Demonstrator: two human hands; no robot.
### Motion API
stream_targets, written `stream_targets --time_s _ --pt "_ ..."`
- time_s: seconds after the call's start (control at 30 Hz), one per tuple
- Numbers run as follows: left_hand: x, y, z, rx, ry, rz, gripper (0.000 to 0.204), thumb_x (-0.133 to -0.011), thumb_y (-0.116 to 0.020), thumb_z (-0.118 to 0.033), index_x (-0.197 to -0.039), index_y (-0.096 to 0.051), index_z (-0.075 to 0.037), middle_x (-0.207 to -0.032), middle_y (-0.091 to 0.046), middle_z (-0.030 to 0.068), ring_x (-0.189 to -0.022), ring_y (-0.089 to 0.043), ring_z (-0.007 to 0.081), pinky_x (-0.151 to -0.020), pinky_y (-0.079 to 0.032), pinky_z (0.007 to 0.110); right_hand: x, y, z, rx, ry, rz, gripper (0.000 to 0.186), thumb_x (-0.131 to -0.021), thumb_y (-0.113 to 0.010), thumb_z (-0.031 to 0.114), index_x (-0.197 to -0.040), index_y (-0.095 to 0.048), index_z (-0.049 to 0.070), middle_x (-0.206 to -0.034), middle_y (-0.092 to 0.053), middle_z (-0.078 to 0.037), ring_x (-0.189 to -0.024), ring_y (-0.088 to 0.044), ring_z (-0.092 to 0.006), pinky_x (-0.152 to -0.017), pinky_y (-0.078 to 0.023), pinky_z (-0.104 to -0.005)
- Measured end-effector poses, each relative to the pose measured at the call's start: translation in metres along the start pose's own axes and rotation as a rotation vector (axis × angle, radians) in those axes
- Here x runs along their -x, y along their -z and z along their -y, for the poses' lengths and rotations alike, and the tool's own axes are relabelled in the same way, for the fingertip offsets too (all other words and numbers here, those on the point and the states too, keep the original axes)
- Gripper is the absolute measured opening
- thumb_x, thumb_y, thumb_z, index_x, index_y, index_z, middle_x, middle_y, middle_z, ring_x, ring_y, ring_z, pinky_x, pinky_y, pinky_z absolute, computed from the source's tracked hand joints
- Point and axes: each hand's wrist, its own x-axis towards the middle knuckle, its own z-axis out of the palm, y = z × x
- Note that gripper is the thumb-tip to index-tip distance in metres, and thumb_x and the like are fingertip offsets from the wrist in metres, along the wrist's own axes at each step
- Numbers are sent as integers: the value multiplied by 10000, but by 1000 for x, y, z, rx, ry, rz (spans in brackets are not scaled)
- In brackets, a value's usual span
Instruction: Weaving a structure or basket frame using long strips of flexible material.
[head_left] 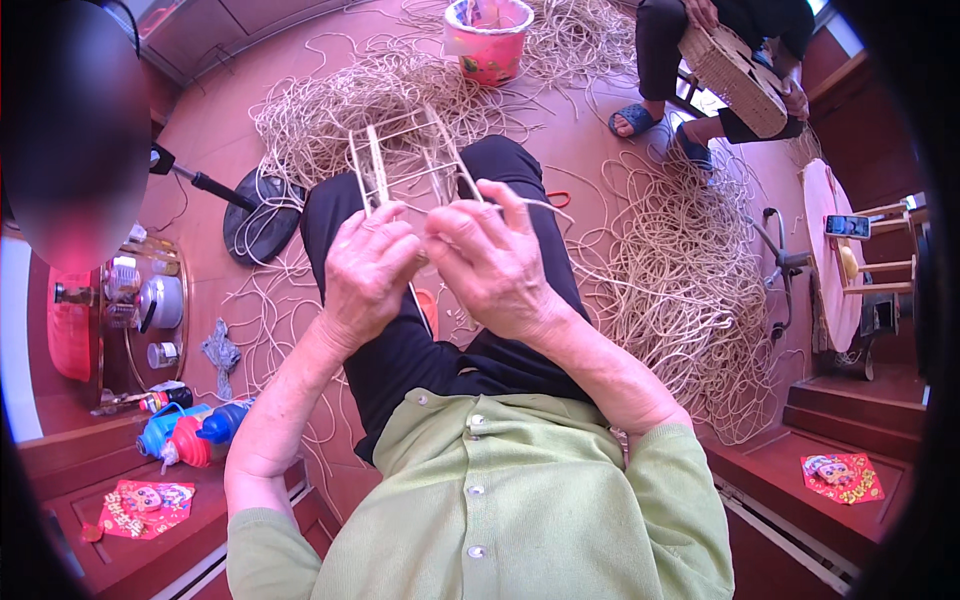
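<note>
Over my lap stands a light, open rectangular frame of thin bars, with cord wound on part of it. My left hand is closed at its near left corner, with the fingers curled round the bar. Close beside it, my right hand is closed with bent fingers at the near right corner. A strand of beige cord runs out to the right from the right hand's fingers. My knuckles hide just where the cord meets the frame.
Heaps of beige cord lie on the floor, with more cord beyond my knees. A pink bucket stands ahead. At the far right, a seated person holds a woven basket. A round black stand base sits left.
</note>
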Motion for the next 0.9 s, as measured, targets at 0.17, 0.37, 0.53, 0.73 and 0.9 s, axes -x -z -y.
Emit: stream_targets --time_s 0.17,0.37,0.53,0.73,0.9 --pt "5 -14 7 -36 20 -18 320 -781 -731 -100 -1098 -691 -72 -1058 -670 102 -1193 -620 335 -971 -466 497 8 2 2 -103 70 24 207 -744 -688 163 -867 -655 0 -1037 -613 -103 -1018 -630 -257 -1023 -462 -495" --pt "19 -11 7 -112 60 10 332 -793 -733 -77 -1124 -726 -77 -1035 -685 97 -1161 -645 331 -979 -471 492 93 97 19 -154 -314 578 316 -786 -782 318 -833 -635 43 -946 -648 -91 -944 -642 -288 -999 -482 -462" --pt "24 -19 -8 -171 51 35 215 -766 -748 -128 -973 -706 -86 -970 -672 68 -1124 -649 288 -900 -440 482 288 227 25 365 -753 756 219 -996 -491 185 -881 -629 60 -975 -656 -120 -1006 -624 -309 -1040 -426 -510" --pt "34 -22 -12 -102 139 45 167 -757 -736 -106 -907 -665 -82 -966 -666 57 -1137 -634 292 -930 -388 498 459 317 77 339 -1845 1257 375 -1003 -530 283 -1331 -584 109 -1348 -596 -173 -1300 -521 -316 -1111 -367 -536" --pt "42 -24 -19 -63 164 22 192 -763 -738 -81 -946 -683 -65 -982 -677 73 -1209 -618 304 -1007 -367 516 494 375 18 426 -1614 1464 541 -903 -701 393 -1369 -599 139 -1288 -679 -129 -1245 -605 -326 -1139 -301 -619"
